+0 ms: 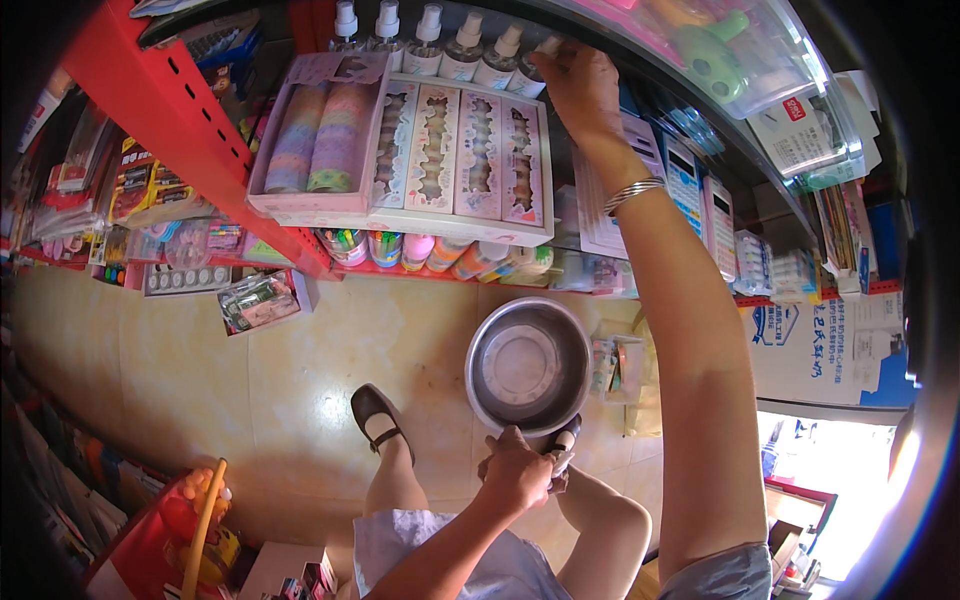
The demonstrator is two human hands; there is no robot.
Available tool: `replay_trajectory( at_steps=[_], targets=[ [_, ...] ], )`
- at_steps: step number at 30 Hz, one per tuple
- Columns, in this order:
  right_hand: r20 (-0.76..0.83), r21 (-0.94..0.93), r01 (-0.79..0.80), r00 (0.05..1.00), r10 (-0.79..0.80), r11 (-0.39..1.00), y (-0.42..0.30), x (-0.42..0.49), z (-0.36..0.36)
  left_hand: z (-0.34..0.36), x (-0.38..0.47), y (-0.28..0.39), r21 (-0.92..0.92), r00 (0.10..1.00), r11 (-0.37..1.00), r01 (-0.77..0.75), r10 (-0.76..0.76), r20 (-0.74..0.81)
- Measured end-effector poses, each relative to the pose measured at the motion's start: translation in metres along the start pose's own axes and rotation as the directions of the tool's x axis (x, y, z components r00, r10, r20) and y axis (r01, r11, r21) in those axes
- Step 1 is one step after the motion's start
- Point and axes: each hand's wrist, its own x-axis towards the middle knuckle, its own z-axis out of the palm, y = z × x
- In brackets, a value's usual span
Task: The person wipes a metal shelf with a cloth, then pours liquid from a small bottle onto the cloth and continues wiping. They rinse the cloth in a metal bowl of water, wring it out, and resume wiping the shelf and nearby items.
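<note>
My right hand reaches up to the shelf, at the last clear spray bottle in a row. Its fingertips are partly in shadow, so whether they grip the bottle is unclear. Low in front of my lap, my left hand is closed around a small crumpled pale item, possibly a cloth. Just beyond that hand lies a metal basin, with no water plainly visible inside. Below the bottles, a white display box holds several patterned cartons. A pink box of pastel tape rolls rests on its left side.
A red slotted shelf post slants down the left. Calculators stand right of my wrist. A clear plastic bin overhangs at upper right. Small packages lie by the lower shelf, and a yellow stick leans at lower left.
</note>
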Motion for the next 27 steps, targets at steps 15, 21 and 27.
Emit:
replay_trajectory(
  at_steps=[15, 21, 27],
  targets=[
    [-0.159, 0.144, 0.031, 0.987, -0.008, 0.989, -0.013, -0.012, 0.005, 0.013, 0.0, -0.004, 0.119, 0.994, 0.992, 0.044, -0.031, -0.107],
    [-0.166, 0.158, 0.063, 0.985, -0.037, 0.985, -0.009, -0.011, 0.008, 0.016, 0.005, -0.009, 0.153, 0.995, 0.988, -0.006, 0.021, -0.095],
    [-0.051, 0.187, 0.033, 0.998, -0.023, 0.982, -0.008, -0.011, -0.001, 0.017, 0.006, -0.006, 0.046, 0.995, 0.999, -0.021, 0.026, -0.099]
  ],
)
